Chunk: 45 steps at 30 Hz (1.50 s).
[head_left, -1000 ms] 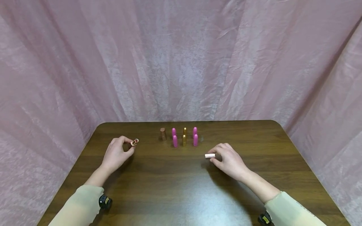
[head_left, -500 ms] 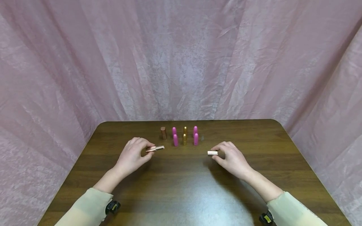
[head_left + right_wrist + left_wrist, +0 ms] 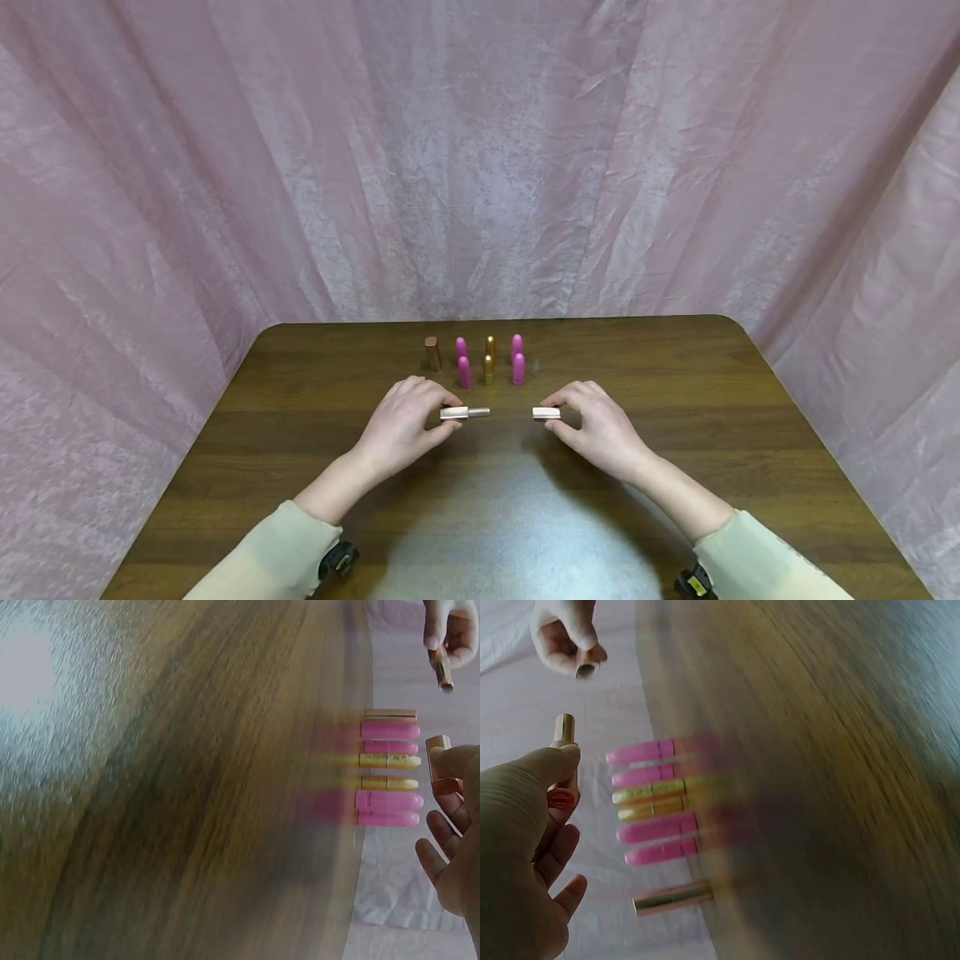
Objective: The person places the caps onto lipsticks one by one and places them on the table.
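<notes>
My left hand [image 3: 403, 423] pinches a rose-gold lipstick tube [image 3: 454, 412] between thumb and fingers, its narrower metal end pointing right. In the left wrist view a red label shows on the base of the lipstick tube [image 3: 566, 776]. Facing it, my right hand [image 3: 600, 429] pinches a matching lipstick cap [image 3: 546, 413] by its sides. The hollow mouth of the cap [image 3: 586, 670] shows in the left wrist view. Both pieces are held level above the table, roughly in line, with a short gap between them.
Behind the hands several lipsticks stand upright in two rows: pink ones [image 3: 464, 372] at either side and gold ones [image 3: 489, 371] between. A rose-gold lipstick [image 3: 432, 354] stands to their left. The wooden table [image 3: 675, 367] ends at a pink curtain [image 3: 480, 167].
My left hand has moved right with the lipstick tube and turned it level toward the cap. My right hand has shifted only slightly, still holding the cap.
</notes>
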Available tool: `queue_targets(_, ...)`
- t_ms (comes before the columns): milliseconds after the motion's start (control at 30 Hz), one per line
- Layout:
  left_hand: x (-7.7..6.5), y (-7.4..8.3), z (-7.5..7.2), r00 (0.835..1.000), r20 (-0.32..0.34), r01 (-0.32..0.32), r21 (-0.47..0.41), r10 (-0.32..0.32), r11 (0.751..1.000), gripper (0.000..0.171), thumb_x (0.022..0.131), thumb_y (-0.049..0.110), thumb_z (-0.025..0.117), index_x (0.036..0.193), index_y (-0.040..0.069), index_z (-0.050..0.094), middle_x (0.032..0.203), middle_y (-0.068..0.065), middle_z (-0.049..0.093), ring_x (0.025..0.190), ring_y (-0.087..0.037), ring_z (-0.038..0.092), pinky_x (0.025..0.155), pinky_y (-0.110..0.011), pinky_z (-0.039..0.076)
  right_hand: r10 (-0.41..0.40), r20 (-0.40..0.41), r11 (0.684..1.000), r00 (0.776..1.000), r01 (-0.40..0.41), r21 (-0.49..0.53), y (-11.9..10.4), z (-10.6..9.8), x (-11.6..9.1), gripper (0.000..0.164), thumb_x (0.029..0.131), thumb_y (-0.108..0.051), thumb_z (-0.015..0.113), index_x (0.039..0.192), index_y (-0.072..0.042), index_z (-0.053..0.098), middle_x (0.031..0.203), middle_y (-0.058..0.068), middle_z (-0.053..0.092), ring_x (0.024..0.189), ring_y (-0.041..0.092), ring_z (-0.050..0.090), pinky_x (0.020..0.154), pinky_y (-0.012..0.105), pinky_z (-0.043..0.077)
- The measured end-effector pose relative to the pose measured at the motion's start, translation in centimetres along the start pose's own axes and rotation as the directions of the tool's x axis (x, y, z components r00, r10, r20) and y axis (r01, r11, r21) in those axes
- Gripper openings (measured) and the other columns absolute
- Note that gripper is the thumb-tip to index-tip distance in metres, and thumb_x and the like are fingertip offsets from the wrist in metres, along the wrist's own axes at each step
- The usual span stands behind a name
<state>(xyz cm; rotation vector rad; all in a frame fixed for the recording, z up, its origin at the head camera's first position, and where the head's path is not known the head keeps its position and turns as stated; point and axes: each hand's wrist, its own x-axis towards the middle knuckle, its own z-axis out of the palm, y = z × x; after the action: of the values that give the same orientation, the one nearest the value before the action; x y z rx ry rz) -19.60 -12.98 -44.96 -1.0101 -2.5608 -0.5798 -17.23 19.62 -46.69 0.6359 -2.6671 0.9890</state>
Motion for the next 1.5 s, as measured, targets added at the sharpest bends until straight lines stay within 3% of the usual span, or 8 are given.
queue_targets(433,0.8,1.8,2.2,0.998,0.053,0.02,-0.046,-0.017,0.999,0.021,0.086,0.032,0.084,0.103,0.025,0.073,0.103,0.014,0.07,0.102,-0.012,0.058,0.096,-0.038,0.046,-0.091,0.007,0.995,0.996,0.091,0.039,-1.2,1.1,0.1,0.027,0.082,-0.015,0.088,0.103,-0.025,0.074,0.104,-0.017,0.067,0.106,0.009,0.057,0.089,0.04,0.051)
queue_targets(667,1.2,2.5,2.4,0.999,0.048,0.014,-0.081,-0.01,0.997,0.021,0.086,0.032,0.084,0.103,0.024,0.073,0.102,0.014,0.069,0.101,-0.012,0.057,0.092,-0.036,0.047,-0.111,0.007,0.993,0.994,0.111,0.038,-1.6,1.2,0.5,0.026,0.082,-0.017,0.088,0.102,-0.024,0.074,0.104,-0.016,0.068,0.106,0.008,0.057,0.09,0.038,0.051)
queue_targets(1033,1.9,3.1,2.6,0.997,0.075,0.0,-0.066,0.004,0.998,0.02,0.088,0.032,0.083,0.104,0.026,0.073,0.104,0.015,0.07,0.101,-0.011,0.056,0.092,-0.034,0.046,-0.138,0.018,0.99,0.99,0.137,0.046,-1.7,1.8,0.9,0.025,0.083,-0.019,0.087,0.104,-0.024,0.074,0.103,-0.017,0.068,0.104,0.007,0.056,0.088,0.036,0.052)
queue_targets(1267,1.9,3.3,2.8,0.998,0.05,-0.026,-0.069,0.03,0.997,0.02,0.087,0.029,0.084,0.104,0.024,0.074,0.102,0.014,0.069,0.101,-0.013,0.057,0.093,-0.037,0.046,-0.161,0.015,0.986,0.987,0.16,0.051,-1.8,2.1,0.9,0.025,0.084,-0.018,0.087,0.106,-0.021,0.075,0.104,-0.014,0.069,0.105,0.009,0.057,0.088,0.037,0.052)
queue_targets(1500,1.8,3.4,3.1,0.998,0.063,-0.004,-0.047,0.007,0.999,0.021,0.086,0.031,0.084,0.102,0.026,0.072,0.1,0.014,0.068,0.099,-0.012,0.057,0.094,-0.038,0.046,-0.171,0.002,0.984,0.985,0.171,0.046,-1.8,2.3,0.9,0.026,0.083,-0.016,0.087,0.106,-0.02,0.075,0.104,-0.014,0.068,0.106,0.009,0.058,0.089,0.037,0.052)
